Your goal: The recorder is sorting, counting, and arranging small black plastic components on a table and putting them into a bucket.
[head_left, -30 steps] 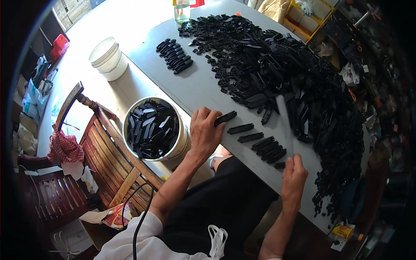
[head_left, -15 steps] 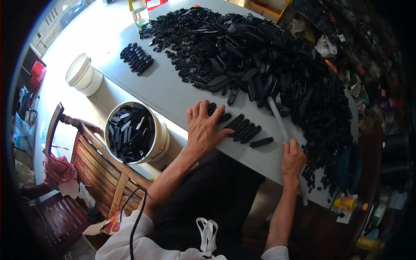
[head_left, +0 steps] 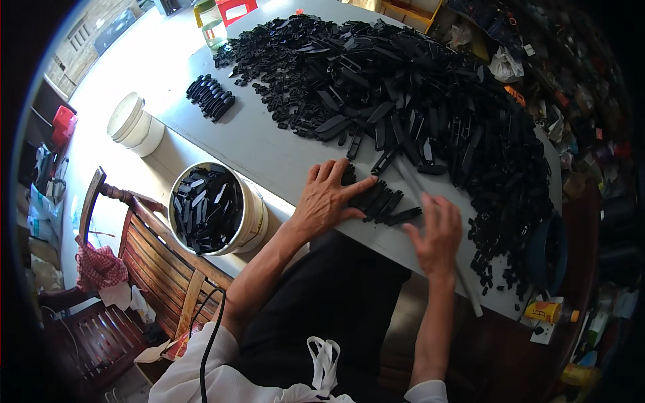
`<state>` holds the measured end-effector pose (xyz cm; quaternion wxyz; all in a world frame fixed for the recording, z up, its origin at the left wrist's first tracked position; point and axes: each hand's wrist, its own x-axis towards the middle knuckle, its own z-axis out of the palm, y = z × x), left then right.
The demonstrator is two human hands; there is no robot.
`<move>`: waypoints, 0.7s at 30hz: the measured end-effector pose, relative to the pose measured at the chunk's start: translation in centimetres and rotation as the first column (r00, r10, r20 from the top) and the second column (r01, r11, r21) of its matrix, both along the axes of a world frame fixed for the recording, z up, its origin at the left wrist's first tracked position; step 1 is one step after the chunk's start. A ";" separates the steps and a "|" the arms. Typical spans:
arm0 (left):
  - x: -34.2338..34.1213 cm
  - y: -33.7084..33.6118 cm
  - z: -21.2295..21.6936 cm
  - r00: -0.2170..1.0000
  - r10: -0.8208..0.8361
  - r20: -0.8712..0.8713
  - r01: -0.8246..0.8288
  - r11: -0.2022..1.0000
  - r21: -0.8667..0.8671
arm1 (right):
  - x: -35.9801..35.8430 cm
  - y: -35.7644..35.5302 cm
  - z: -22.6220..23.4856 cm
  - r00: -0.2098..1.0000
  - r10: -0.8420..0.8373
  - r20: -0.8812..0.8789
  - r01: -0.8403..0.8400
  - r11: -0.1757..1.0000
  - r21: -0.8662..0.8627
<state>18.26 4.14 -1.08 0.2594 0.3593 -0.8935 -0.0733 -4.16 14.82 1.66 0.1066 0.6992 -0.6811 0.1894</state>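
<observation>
My left hand (head_left: 324, 201) lies spread over a short row of long black plastic pieces (head_left: 381, 201), its fingers on the row's left end, which they partly hide. To its right, my right hand (head_left: 437, 235) is slightly blurred, with fingers and thumb apart and nothing visible between them. Below and behind that hand runs a long pale grey rod (head_left: 468, 293), slanting from the pile's edge past the table's near edge. A big heap of black plastic parts (head_left: 403, 87) covers the table beyond both hands.
Another neat row of black pieces (head_left: 211, 97) sits on the table (head_left: 259, 144) at the far left. A white bucket (head_left: 255, 218) full of black pieces and a lidded white bucket (head_left: 138, 126) stand left of it. Nearby is a wooden chair (head_left: 158, 258); a jar (head_left: 213, 30) stands at the back.
My right hand has let go of the rod and moved a little left and up, fingers opening. My left hand has shifted right along the row, and its pieces sit closer together.
</observation>
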 end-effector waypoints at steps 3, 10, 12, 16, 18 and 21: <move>0.1 0.0 0.2 0.999 -0.035 0.007 0.035 0.999 0.014 | 3.0 -2.1 0.9 0.986 0.168 0.012 -0.168 0.972 0.165; 1.0 -0.8 0.9 0.990 -0.088 -0.111 0.100 0.989 0.110 | 4.7 -4.4 -1.3 0.953 0.286 0.105 -0.290 0.956 0.031; 1.3 -0.5 0.9 0.990 -0.071 -0.126 0.089 0.986 0.144 | 5.7 -5.0 -1.5 0.946 0.292 0.141 -0.301 0.952 0.054; 2.9 0.1 1.0 0.949 0.038 -0.313 0.069 0.943 0.324 | 9.0 -6.4 -1.2 0.919 0.327 0.220 -0.333 0.943 -0.009; 3.3 0.2 1.2 0.914 0.103 -0.393 0.065 0.918 0.391 | 10.7 -7.3 -2.2 0.908 0.343 0.239 -0.342 0.939 -0.048; 4.5 0.1 0.7 0.721 0.255 -0.644 0.170 0.836 0.522 | 13.5 -8.7 -2.0 0.891 0.379 0.250 -0.363 0.925 -0.108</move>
